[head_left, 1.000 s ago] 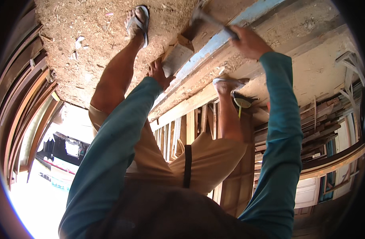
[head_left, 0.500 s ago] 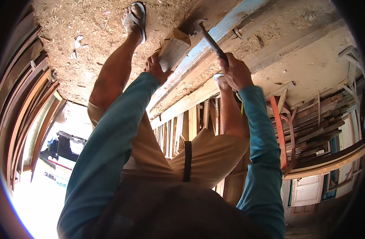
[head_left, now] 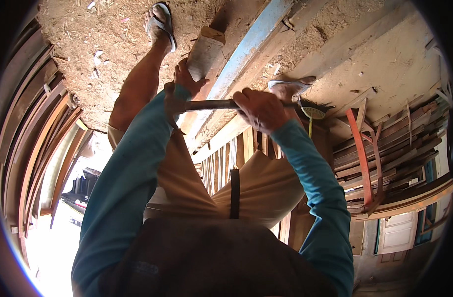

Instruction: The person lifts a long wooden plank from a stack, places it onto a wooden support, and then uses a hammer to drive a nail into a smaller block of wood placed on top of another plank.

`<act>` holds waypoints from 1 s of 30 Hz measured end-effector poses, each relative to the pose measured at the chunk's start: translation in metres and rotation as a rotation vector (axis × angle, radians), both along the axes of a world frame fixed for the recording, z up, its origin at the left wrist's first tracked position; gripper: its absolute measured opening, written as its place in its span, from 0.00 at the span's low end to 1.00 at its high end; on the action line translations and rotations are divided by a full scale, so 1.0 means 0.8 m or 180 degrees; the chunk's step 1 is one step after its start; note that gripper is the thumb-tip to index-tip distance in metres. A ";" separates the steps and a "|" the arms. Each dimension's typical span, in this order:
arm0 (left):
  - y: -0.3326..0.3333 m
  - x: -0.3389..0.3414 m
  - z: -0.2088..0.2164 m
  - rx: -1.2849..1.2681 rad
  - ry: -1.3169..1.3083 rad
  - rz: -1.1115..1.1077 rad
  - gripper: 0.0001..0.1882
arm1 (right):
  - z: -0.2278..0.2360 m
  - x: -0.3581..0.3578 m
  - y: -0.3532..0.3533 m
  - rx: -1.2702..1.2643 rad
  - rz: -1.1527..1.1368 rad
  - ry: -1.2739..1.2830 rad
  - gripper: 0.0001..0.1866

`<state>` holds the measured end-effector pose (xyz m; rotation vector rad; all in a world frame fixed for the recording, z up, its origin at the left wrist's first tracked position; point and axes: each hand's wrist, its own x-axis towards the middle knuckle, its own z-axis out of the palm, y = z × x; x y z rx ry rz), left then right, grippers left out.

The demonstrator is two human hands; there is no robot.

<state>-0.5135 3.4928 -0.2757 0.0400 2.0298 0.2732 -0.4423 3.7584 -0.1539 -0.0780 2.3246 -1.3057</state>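
My right hand (head_left: 261,110) is wrapped round the handle of a claw hammer (head_left: 211,105). The hammer lies level across the view, its dark head in front of my left wrist and sleeve. My left hand (head_left: 188,79) grips the near end of a short, squared wooden block (head_left: 205,54), fingers on its left side and thumb on its right. This block rests along a broad plank, beside a beam with worn light-blue paint (head_left: 249,44). What the block's near end touches is hidden behind my hand.
Sawdust and chips cover the ground (head_left: 108,29). My sandalled feet straddle the timbers. Curved-looking boards (head_left: 36,123) lean at the left, and stacked planks (head_left: 385,148) stand behind a red wooden frame (head_left: 360,153) at the right. A pale yellow-green slotted tool (head_left: 313,113) lies near my right foot.
My right hand has come down and left, turning the hammer from pointing up and away to level, its head now by my left wrist. My left hand stays on the block.
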 end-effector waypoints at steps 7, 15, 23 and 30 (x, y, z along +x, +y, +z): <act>0.003 -0.008 0.001 0.0175 -0.0047 0.0007 0.53 | -0.045 0.011 0.024 0.0665 -0.0349 -0.0582 0.10; -0.012 0.002 -0.011 0.0153 0.0182 -0.0163 0.55 | -0.072 0.015 0.022 0.0874 -0.0180 0.0418 0.08; -0.005 -0.005 -0.006 -0.0137 -0.0156 -0.0255 0.55 | -0.044 0.007 0.057 0.0673 -0.0708 -0.0519 0.10; -0.029 0.004 -0.028 0.0286 -0.0089 -0.0059 0.53 | -0.067 0.009 0.008 0.1136 -0.0242 0.0140 0.08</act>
